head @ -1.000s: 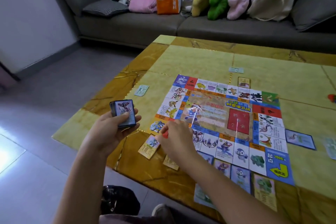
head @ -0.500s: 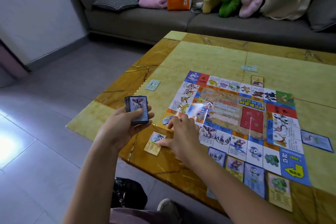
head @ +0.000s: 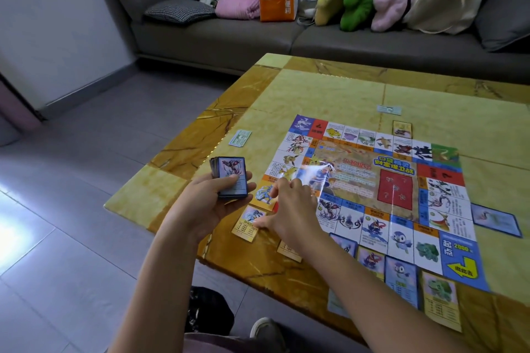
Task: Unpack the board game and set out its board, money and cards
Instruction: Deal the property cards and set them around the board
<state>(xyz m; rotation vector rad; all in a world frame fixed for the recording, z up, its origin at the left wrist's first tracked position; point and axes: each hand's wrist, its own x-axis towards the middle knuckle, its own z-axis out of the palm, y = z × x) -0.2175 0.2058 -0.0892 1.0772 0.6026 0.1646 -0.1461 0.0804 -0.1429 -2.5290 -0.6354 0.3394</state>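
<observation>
The left hand (head: 206,203) is gripping the card deck (head: 231,178) at nine o'clock of the board (head: 372,195) on the desk (head: 315,94). The right hand (head: 289,203) is resting open, thumb touching a laid card (head: 246,225). Being thin and slippery, the cards are probably asking for an edge pinch.

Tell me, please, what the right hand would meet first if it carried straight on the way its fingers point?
Probably the green banknote on the table past the board's left edge: the right hand points forward-left across that edge, though height and depth are unclear.
</observation>
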